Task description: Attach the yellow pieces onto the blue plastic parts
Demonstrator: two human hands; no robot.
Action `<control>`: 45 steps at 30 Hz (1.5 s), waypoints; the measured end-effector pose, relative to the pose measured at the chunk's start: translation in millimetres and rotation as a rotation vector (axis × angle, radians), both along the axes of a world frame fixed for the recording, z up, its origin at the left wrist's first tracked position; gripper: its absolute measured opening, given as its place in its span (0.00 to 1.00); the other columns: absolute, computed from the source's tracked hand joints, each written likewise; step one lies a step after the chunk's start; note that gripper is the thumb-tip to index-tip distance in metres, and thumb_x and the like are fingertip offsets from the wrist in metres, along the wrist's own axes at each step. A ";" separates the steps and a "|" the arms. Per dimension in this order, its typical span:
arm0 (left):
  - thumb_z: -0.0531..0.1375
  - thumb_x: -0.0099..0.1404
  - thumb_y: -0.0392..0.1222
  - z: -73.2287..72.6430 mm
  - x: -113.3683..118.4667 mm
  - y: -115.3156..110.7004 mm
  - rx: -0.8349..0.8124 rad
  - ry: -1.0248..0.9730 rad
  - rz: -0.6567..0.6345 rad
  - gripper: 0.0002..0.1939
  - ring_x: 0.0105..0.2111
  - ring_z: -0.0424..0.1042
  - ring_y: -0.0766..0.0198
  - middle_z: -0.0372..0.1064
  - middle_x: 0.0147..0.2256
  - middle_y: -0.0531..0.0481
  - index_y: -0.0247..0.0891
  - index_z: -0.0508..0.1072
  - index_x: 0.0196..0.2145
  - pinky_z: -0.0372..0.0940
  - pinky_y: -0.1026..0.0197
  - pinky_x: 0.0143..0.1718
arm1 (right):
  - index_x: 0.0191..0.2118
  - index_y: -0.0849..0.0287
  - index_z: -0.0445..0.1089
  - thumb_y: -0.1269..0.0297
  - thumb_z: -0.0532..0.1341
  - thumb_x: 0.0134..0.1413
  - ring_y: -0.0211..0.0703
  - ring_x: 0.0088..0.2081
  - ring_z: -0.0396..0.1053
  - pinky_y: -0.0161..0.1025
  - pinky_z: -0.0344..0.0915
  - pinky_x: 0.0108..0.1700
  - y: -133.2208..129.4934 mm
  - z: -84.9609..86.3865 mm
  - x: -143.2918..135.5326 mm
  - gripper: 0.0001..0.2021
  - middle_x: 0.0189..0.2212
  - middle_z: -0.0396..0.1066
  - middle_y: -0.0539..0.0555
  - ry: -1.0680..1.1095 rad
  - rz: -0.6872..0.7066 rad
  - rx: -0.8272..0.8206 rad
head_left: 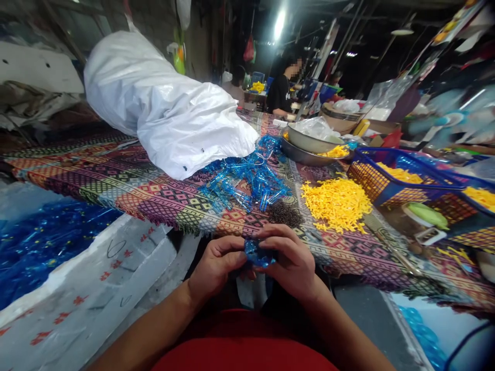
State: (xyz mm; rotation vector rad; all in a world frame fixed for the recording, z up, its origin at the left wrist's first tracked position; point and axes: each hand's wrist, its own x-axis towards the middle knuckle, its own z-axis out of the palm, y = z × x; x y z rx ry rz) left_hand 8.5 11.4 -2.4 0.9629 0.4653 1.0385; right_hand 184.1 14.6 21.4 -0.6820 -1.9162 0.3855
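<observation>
Between my two hands, just off the table's near edge, is a small clear blue plastic piece [253, 251]. The fingers and thumb of my left hand [218, 263] pinch it from the left. My right hand [292, 260] has its fingers curled over the other side, partly hiding it. Right beyond my fingertips lies a heap of small dark bits [285, 214], too small to name. Further on, a loose pile of similar clear blue plastic pieces [251, 180] spills out beside a white sack. To the right is a mound of small yellow plastic parts [336, 203].
A bulging white sack [162, 103] lies on the patterned cloth [135, 198]. Nested bowls [309, 141] and blue baskets [402, 180] of yellow parts stand at right. A white foam box [96, 278] with blue pieces is at lower left. A person [280, 93] sits further back.
</observation>
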 end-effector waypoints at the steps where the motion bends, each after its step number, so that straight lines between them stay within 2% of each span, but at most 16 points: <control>1: 0.61 0.57 0.39 1.9 -1.1 0.2 0.009 -0.006 -0.006 0.08 0.24 0.69 0.64 0.69 0.27 0.47 0.33 0.75 0.33 0.61 0.63 0.24 | 0.43 0.54 0.67 0.70 0.66 0.44 0.47 0.44 0.66 0.46 0.66 0.46 -1.6 -0.4 -0.2 0.16 0.41 0.67 0.57 -0.001 -0.001 -0.008; 6: 0.62 0.54 0.40 9.4 -4.3 -0.4 0.043 0.036 -0.027 0.08 0.25 0.68 0.64 0.69 0.26 0.47 0.31 0.76 0.29 0.60 0.64 0.26 | 0.54 0.56 0.59 0.67 0.65 0.45 0.50 0.47 0.66 0.47 0.66 0.46 -5.7 1.2 -2.2 0.28 0.43 0.69 0.59 -0.023 0.016 -0.023; 11: 0.62 0.54 0.46 4.6 -2.0 -1.3 -0.023 0.059 -0.077 0.13 0.21 0.67 0.64 0.69 0.22 0.46 0.31 0.75 0.27 0.59 0.64 0.22 | 0.52 0.55 0.62 0.65 0.64 0.48 0.47 0.44 0.68 0.44 0.66 0.46 -4.1 11.5 -2.8 0.23 0.42 0.70 0.58 -0.086 0.088 -0.003; 14: 0.63 0.53 0.45 -0.3 1.0 -0.6 -0.064 0.076 -0.037 0.12 0.22 0.67 0.65 0.70 0.24 0.46 0.31 0.75 0.29 0.60 0.64 0.24 | 0.54 0.57 0.59 0.55 0.65 0.45 0.49 0.47 0.65 0.46 0.65 0.47 -2.7 18.2 -4.2 0.30 0.45 0.68 0.61 -0.114 0.089 -0.015; 16: 0.65 0.51 0.43 -2.2 3.6 -0.9 -0.093 0.096 -0.003 0.12 0.24 0.67 0.66 0.71 0.27 0.47 0.32 0.75 0.31 0.61 0.64 0.26 | 0.53 0.60 0.61 0.50 0.65 0.42 0.50 0.45 0.66 0.46 0.65 0.45 -1.4 21.8 -6.6 0.32 0.42 0.69 0.62 -0.145 0.105 0.011; 20: 0.63 0.54 0.46 -1.0 8.3 -4.1 -0.137 0.151 -0.072 0.12 0.18 0.64 0.69 0.68 0.21 0.50 0.32 0.73 0.28 0.57 0.67 0.20 | 0.37 0.59 0.68 0.61 0.62 0.49 0.42 0.32 0.65 0.41 0.65 0.34 2.8 23.4 -10.5 0.10 0.29 0.67 0.55 -0.132 0.028 0.036; 22: 0.60 0.57 0.46 1.1 9.2 -5.4 -0.125 0.195 -0.081 0.13 0.17 0.63 0.69 0.67 0.19 0.50 0.31 0.72 0.26 0.56 0.67 0.19 | 0.34 0.59 0.67 0.65 0.61 0.49 0.41 0.31 0.64 0.39 0.65 0.33 5.2 21.9 -9.7 0.06 0.28 0.65 0.54 -0.112 -0.009 -0.024; 27: 0.63 0.55 0.42 5.5 8.5 -5.9 -0.051 0.246 0.081 0.09 0.21 0.64 0.69 0.68 0.21 0.51 0.32 0.73 0.29 0.58 0.66 0.23 | 0.42 0.59 0.67 0.59 0.63 0.48 0.45 0.40 0.65 0.42 0.65 0.41 7.7 20.8 -5.1 0.15 0.36 0.67 0.58 -0.172 0.045 -0.132; 31: 0.61 0.56 0.44 4.3 11.3 -7.1 -0.067 0.283 0.079 0.12 0.21 0.63 0.69 0.67 0.21 0.50 0.31 0.74 0.33 0.57 0.66 0.23 | 0.34 0.59 0.69 0.67 0.57 0.54 0.41 0.35 0.67 0.39 0.66 0.37 8.9 18.0 -9.5 0.05 0.32 0.68 0.56 -0.099 -0.051 -0.093; 33: 0.61 0.56 0.44 1.7 14.0 -7.1 -0.104 0.270 0.096 0.11 0.19 0.61 0.70 0.66 0.20 0.51 0.31 0.73 0.32 0.55 0.66 0.22 | 0.32 0.59 0.69 0.68 0.56 0.54 0.39 0.33 0.67 0.38 0.66 0.36 12.1 14.0 -12.7 0.05 0.30 0.68 0.54 -0.057 -0.048 -0.125; 38: 0.62 0.55 0.42 -2.9 17.6 -4.4 -0.150 0.252 0.178 0.10 0.18 0.61 0.70 0.65 0.18 0.53 0.31 0.73 0.31 0.54 0.67 0.20 | 0.34 0.59 0.70 0.67 0.55 0.55 0.40 0.34 0.67 0.38 0.65 0.37 21.2 5.0 -14.8 0.06 0.30 0.70 0.54 -0.093 -0.024 -0.204; 42: 0.62 0.55 0.44 1.3 15.9 -4.0 -0.101 0.275 0.134 0.12 0.18 0.61 0.70 0.66 0.19 0.54 0.32 0.71 0.34 0.56 0.66 0.21 | 0.31 0.59 0.69 0.68 0.53 0.56 0.39 0.31 0.66 0.37 0.64 0.35 20.0 5.4 -14.3 0.09 0.27 0.69 0.53 -0.076 -0.069 -0.198; 45: 0.61 0.56 0.46 5.5 13.6 -6.3 0.006 0.408 0.058 0.15 0.21 0.63 0.69 0.66 0.22 0.53 0.33 0.68 0.36 0.57 0.67 0.21 | 0.31 0.60 0.69 0.69 0.53 0.56 0.38 0.31 0.66 0.36 0.64 0.34 16.5 8.7 -15.0 0.08 0.27 0.69 0.54 -0.056 -0.069 -0.191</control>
